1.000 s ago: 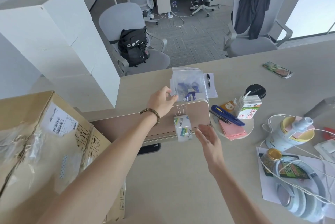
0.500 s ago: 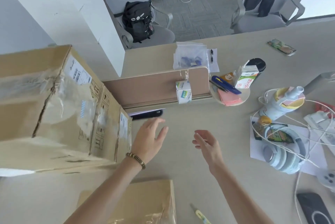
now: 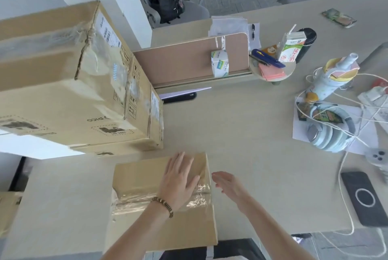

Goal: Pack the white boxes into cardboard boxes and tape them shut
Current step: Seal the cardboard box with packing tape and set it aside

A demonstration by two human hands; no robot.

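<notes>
Step in hand looks like the taping: small cardboard box sits at near edge of worktop, flaps down, clear tape strip across the top seam. Left hand lies flat on box top w/ fingers straight and spread, pressing on the tape, gripping nothing. Right hand is just beside the box's right edge, fingers loose and open, holding nothing; contact w/ box can't be told. Next move prob. calls for smoothing the tape end over the right edge. Farther back: stacked big cartons at left, tape roll against the divider. No white boxes seen.
</notes>
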